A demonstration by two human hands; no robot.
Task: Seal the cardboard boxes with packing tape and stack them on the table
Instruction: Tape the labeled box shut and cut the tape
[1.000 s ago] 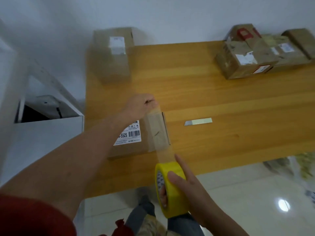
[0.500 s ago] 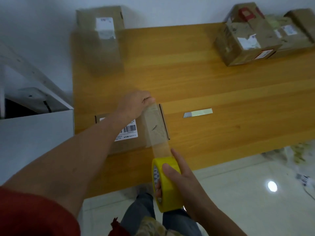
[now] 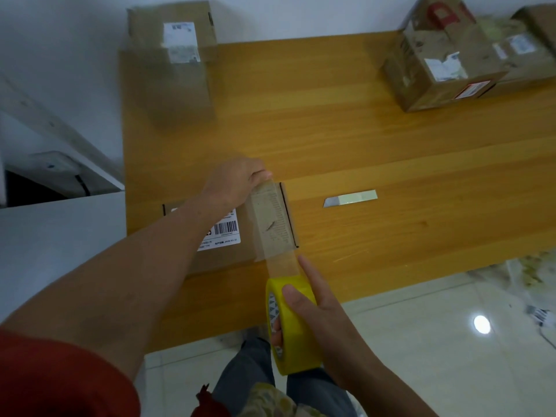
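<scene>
A flat cardboard box with a white barcode label lies near the table's front left edge. My left hand presses the free end of a clear tape strip onto the box's far right corner. The strip runs back across the box's right end to a yellow tape roll, which my right hand grips just off the table's front edge, index finger stretched out along the strip.
A taller box with a white label stands at the back left of the wooden table. Several worn boxes sit at the back right. A small blade lies right of the flat box. White furniture stands left.
The hands and the tape have kept almost the same hold. The camera view has tilted down a little, so the table and boxes sit higher in the frame.
</scene>
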